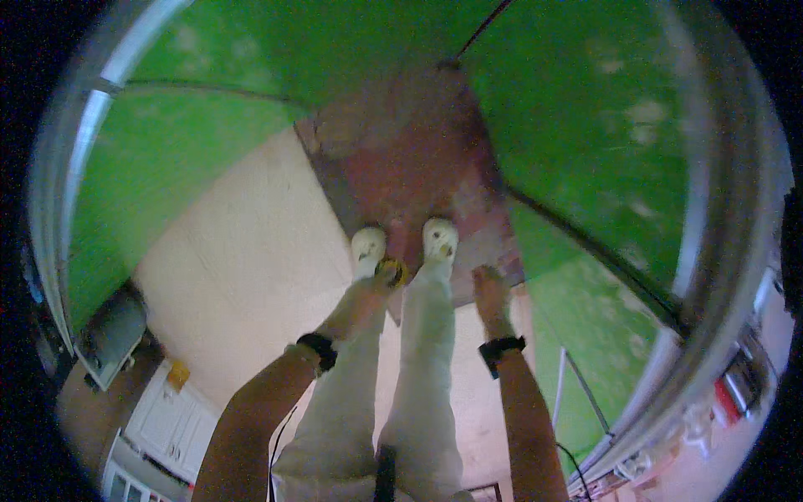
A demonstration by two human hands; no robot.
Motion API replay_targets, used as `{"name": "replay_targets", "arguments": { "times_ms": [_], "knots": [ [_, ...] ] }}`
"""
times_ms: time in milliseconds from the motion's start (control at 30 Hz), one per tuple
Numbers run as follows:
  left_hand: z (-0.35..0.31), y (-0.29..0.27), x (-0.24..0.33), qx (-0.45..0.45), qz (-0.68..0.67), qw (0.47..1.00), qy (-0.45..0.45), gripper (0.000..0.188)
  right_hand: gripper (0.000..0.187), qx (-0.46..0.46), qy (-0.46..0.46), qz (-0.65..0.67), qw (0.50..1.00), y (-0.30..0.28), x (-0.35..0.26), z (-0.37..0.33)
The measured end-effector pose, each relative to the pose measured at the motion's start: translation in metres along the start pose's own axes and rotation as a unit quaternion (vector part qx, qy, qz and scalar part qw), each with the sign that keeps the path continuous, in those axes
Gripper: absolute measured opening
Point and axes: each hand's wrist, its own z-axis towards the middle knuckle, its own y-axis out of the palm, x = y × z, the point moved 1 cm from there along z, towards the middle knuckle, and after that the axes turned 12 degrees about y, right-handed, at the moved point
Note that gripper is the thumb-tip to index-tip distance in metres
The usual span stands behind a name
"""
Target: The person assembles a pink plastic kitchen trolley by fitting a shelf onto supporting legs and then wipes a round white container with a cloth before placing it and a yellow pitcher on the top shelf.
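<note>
My left hand (368,294) hangs in front of my shins, closed around a small, round yellow-and-dark thing (393,272) that looks like a roll of tape. Blur hides its details. On the other side, my right hand (493,295) hangs beside my right leg with its fingers loosely apart, and nothing shows in it. Both wrists wear a black band. Below the hands, my white shoes (439,238) stand on a worn reddish-grey mat (401,167).
Green sheeting (585,100) rises ahead and at both sides, crossed by dark poles (594,251). A pale floor (251,226) lies left of the mat. White cabinets (171,422) stand at lower left. A thin metal stand (577,385) and assorted objects are at right.
</note>
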Motion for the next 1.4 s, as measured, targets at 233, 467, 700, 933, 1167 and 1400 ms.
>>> {"name": "replay_targets", "arguments": {
  "times_ms": [233, 467, 700, 933, 1167, 1400],
  "knots": [
    [-0.123, 0.019, 0.139, -0.09, 0.024, 0.957, 0.274, 0.018, 0.019, 0.015, 0.043, 0.067, 0.997, -0.159, -0.094, -0.025],
    [-0.235, 0.027, 0.195, -0.117, 0.402, 0.764, 0.492, 0.014, 0.02, 0.103, 0.117, 0.19, 0.969, -0.254, -0.103, -0.144],
    [-0.24, 0.071, 0.188, -0.038, 0.377, 0.777, 0.502, 0.004, 0.019, 0.244, 0.314, 0.278, 0.874, -0.292, -0.044, -0.253],
    [-0.218, 0.219, 0.195, -0.144, 0.474, 0.632, 0.596, 0.006, 0.017, 0.318, 0.385, 0.292, 0.816, -0.292, 0.055, -0.367],
    [-0.194, 0.447, 0.17, -0.252, 0.499, 0.577, 0.596, 0.011, 0.013, 0.367, 0.421, 0.291, 0.777, -0.28, 0.165, -0.463],
    [-0.137, 0.535, 0.137, -0.278, 0.654, 0.462, 0.53, 0.017, 0.015, 0.371, 0.448, 0.292, 0.759, -0.293, 0.233, -0.5]
  ]
}}
